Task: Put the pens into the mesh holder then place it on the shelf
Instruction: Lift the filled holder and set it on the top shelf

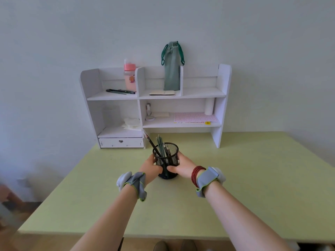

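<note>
A black mesh holder stands on the pale green table, in front of the white shelf unit. Several pens and pencils stick up out of it, one black pen leaning to the left. My left hand grips the holder's left side and my right hand grips its right side. Both wrists wear grey straps, and the right one also has a red bead bracelet. More pens lie flat on the shelf unit's upper left compartment.
The shelf unit holds a pink bottle, a green drawstring pouch, a small notebook, a sticker sheet, tape and a white roll. A small heart-cut drawer sits at its bottom left. The wall is right behind.
</note>
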A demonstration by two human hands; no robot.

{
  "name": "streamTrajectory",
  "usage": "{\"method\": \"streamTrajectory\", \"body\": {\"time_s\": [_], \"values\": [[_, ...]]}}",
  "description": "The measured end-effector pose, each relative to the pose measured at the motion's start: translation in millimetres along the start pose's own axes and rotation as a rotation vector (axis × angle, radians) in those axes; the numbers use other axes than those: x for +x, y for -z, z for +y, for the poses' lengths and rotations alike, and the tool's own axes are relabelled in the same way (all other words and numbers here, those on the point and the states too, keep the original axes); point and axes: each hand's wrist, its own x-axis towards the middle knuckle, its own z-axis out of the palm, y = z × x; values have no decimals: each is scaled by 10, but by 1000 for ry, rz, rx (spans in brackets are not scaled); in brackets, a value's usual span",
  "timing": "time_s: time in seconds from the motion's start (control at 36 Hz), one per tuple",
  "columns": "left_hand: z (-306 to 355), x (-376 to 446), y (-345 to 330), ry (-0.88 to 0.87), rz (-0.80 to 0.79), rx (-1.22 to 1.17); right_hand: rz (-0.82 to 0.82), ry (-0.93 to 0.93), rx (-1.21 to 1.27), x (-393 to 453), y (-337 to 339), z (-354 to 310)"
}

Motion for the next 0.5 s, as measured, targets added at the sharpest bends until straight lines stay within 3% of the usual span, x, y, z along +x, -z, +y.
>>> {"method": "streamTrajectory", "body": {"time_s": [0.5], "values": [[927, -123, -213, -232, -18, 94, 147, 61, -89, -412, 976, -311]]}}
